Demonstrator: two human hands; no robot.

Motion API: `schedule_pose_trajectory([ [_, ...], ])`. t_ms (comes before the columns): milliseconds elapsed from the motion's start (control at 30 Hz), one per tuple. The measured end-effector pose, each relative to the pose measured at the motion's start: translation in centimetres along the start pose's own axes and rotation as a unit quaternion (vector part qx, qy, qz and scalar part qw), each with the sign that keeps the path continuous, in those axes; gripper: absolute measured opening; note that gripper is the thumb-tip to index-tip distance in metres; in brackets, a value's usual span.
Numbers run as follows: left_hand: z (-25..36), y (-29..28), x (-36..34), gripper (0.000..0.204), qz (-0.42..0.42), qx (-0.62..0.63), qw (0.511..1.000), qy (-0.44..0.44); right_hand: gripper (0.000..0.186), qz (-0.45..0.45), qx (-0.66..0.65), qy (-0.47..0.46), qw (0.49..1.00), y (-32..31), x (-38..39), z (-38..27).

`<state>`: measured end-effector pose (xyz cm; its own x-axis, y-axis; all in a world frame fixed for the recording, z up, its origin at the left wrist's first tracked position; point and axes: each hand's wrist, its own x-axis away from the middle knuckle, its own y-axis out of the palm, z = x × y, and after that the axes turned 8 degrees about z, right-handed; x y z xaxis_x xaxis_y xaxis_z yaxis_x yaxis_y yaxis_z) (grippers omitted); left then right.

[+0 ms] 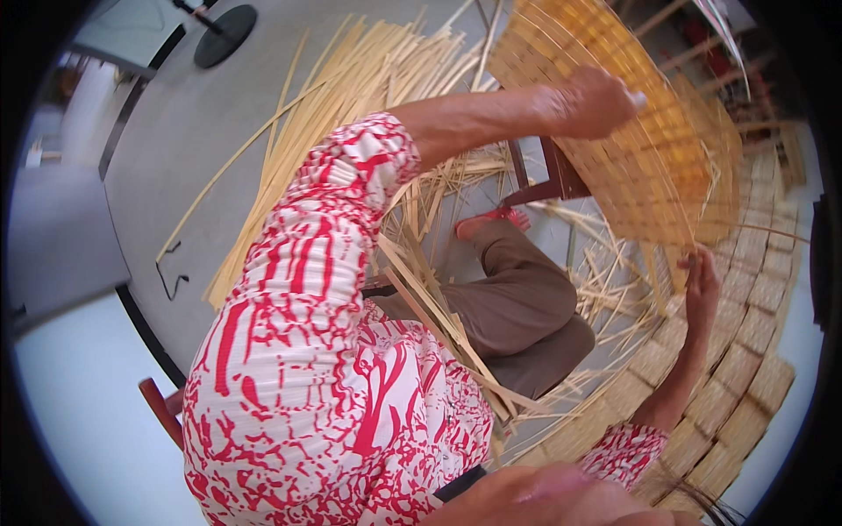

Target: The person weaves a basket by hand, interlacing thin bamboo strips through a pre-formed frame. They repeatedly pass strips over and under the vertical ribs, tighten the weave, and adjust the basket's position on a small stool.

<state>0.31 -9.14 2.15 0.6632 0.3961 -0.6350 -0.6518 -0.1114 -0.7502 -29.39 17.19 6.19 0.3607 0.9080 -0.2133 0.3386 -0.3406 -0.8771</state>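
A large curved piece of woven bamboo [605, 188], yellow to tan, stands tilted at the upper right. Against its upper face, my left hand [596, 103] is closed in a fist; a small whitish thing shows at its fingers, too little to name. My right hand [700, 276] pinches the lower edge of the weave with fingertips together. Loose strip ends stick out near that edge, and one thin strip points off to the right. The inner sides of both hands are hidden.
A big heap of long bamboo strips [377, 74] lies on the grey floor, with scattered offcuts [605, 272] nearer. Long strips [438, 316] rest across my lap. A dark wooden stool [561, 167] stands under the weave. Rows of small woven blocks [732, 373] line the right side.
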Motion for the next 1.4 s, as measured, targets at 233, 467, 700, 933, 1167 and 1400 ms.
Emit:
schedule_pose_trajectory([
  [233, -0.3, 1.7, 0.4, 0.031, 0.021, 0.039, 0.999, 0.010, 0.020, 0.014, -0.072, 0.010, 0.997, -0.3, 0.6, 1.2],
  [467, 4.3, 2.7, 2.6, 0.021, 0.236, 0.182, 0.950, 0.095, 0.017, 0.014, -0.046, -0.033, 0.998, 1.5, -1.9, 0.2],
  [700, 14.3, 6.6, -2.8, 0.010, 0.202, 0.314, 0.920, 0.118, 0.016, 0.038, -0.100, -0.028, 0.994, 2.9, -1.1, 1.8],
  [933, 13.8, 9.6, -5.6, 0.015, 0.006, 0.243, 0.969, 0.041, 0.018, 0.064, -0.063, -0.093, 0.992, 3.4, -1.6, 0.0],
  [1167, 13.2, 9.3, -6.0, 0.019, 0.043, 0.257, 0.964, 0.057, 0.022, 0.099, -0.018, -0.020, 0.995, 2.4, 0.9, -1.2],
  [1400, 14.4, 9.1, -5.7, 0.018, 0.055, 0.261, 0.963, 0.028, 0.022, 0.173, 0.086, 0.000, 0.981, 5.9, 2.5, -5.5],
])
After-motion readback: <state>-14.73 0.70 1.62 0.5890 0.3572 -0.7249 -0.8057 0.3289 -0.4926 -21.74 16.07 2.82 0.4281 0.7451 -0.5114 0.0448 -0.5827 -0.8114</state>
